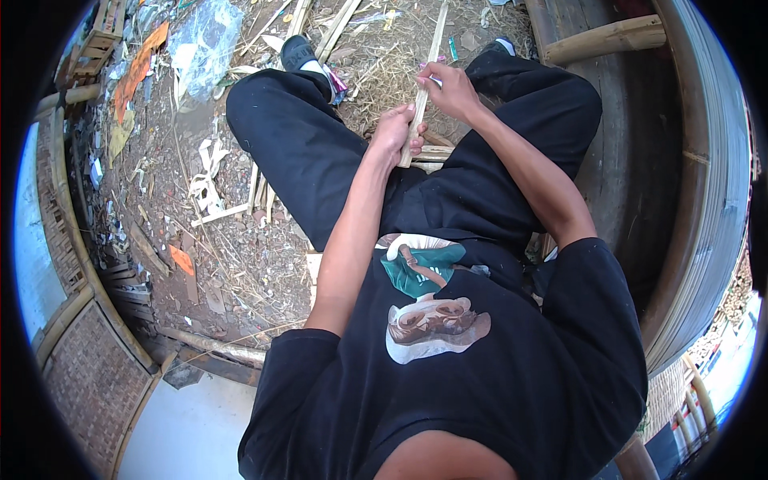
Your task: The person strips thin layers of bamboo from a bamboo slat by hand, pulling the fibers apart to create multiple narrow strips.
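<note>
A long pale bamboo strip (436, 40) points away from me between my knees, its near end by my lap. My left hand (394, 134) is closed round its lower part, with the thumb lying along it. Farther up, my right hand (454, 94) is closed at the strip's right edge, thumb and forefinger pinching it. Whether a small tool is also in the right hand cannot be made out. Beneath my hands, more pale wood pieces (434, 154) partly show between my thighs.
Shavings (388, 84) and several strips litter the dirt ground ahead. A clear plastic bag (206, 48) and an orange scrap (138, 72) lie at the far left. A bamboo pole (608, 40) and wooden boards flank my right side; woven panels (100, 384) stand at the left.
</note>
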The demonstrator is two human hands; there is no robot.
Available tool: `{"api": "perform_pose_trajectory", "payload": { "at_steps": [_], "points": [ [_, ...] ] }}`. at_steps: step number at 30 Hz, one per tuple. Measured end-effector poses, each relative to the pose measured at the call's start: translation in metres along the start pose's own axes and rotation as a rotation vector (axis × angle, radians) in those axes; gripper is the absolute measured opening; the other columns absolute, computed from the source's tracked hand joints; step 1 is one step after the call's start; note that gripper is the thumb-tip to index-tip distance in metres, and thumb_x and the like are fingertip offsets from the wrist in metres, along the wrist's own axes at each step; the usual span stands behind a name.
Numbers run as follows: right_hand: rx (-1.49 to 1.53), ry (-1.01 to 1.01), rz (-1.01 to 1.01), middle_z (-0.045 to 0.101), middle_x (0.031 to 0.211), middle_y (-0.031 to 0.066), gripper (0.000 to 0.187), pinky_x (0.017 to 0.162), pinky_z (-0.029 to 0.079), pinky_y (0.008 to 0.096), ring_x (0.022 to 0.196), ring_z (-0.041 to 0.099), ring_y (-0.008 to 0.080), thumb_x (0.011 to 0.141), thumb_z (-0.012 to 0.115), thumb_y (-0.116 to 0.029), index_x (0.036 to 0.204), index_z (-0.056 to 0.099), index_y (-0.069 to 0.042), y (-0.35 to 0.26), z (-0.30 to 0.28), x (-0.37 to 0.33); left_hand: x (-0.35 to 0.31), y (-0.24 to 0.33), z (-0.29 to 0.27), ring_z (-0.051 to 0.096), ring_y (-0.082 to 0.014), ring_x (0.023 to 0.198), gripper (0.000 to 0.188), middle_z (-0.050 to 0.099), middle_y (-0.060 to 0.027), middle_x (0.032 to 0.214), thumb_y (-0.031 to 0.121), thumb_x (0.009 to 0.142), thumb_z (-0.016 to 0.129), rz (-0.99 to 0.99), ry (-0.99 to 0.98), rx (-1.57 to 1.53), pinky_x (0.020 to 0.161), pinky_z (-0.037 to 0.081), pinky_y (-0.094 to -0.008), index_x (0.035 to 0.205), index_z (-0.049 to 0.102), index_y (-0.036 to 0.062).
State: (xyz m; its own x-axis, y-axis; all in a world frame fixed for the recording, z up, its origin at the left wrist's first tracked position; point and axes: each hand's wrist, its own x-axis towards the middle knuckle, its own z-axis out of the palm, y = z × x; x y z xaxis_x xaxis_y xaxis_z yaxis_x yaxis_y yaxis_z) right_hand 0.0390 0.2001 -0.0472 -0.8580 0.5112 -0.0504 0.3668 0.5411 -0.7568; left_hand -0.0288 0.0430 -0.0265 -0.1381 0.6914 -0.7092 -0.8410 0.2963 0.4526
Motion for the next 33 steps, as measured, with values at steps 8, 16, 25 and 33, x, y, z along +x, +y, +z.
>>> {"api": "perform_pose_trajectory", "payload": {
  "at_steps": [8, 16, 25, 33],
  "points": [
    [0.043, 0.057, -0.091, 0.062, 0.068, 0.0179, 0.017, 0.060, 0.047, 0.0406, 0.064, 0.062, 0.0349, 0.084, 0.063, -0.020, 0.089, 0.063, -0.004, 0.006, 0.003, -0.017, 0.000, -0.002, 0.010, 0.038, -0.0096, 0.040, 0.017, 0.051, -0.0040, 0.065, 0.019, 0.099, 0.037, 0.020, 0.102, 0.014, 0.037, 0.033, -0.0253, 0.102, 0.049, 0.0079],
    [0.176, -0.011, 0.031, 0.063, 0.067, 0.0167, 0.013, 0.053, 0.043, 0.0300, 0.056, 0.060, 0.0154, 0.085, 0.063, -0.012, 0.087, 0.062, 0.001, -0.039, -0.027, -0.053, -0.002, -0.005, 0.022, 0.038, -0.0106, 0.039, 0.023, 0.050, -0.0045, 0.061, 0.022, 0.099, 0.035, 0.071, 0.105, -0.012, 0.036, 0.033, -0.0260, 0.101, 0.052, 0.0064],
    [0.129, -0.020, -0.047, 0.063, 0.066, 0.0102, 0.007, 0.056, 0.043, 0.0256, 0.062, 0.057, 0.0058, 0.086, 0.060, -0.005, 0.086, 0.060, 0.002, -0.056, -0.034, -0.072, 0.005, -0.014, 0.027, 0.039, -0.0107, 0.034, 0.034, 0.048, -0.0037, 0.058, 0.033, 0.099, 0.042, 0.091, 0.127, 0.039, 0.031, 0.032, -0.0248, 0.089, 0.054, 0.0035],
    [0.157, -0.077, -0.135, 0.065, 0.075, 0.0165, 0.004, 0.058, 0.049, 0.0336, 0.069, 0.067, 0.0304, 0.083, 0.059, 0.000, 0.087, 0.059, 0.000, -0.069, -0.042, -0.105, 0.014, -0.017, 0.030, 0.046, -0.0145, 0.034, 0.036, 0.052, -0.0077, 0.054, 0.029, 0.098, 0.045, 0.166, 0.246, 0.104, 0.029, 0.035, -0.0284, 0.078, 0.054, -0.0004]
  ]
}}
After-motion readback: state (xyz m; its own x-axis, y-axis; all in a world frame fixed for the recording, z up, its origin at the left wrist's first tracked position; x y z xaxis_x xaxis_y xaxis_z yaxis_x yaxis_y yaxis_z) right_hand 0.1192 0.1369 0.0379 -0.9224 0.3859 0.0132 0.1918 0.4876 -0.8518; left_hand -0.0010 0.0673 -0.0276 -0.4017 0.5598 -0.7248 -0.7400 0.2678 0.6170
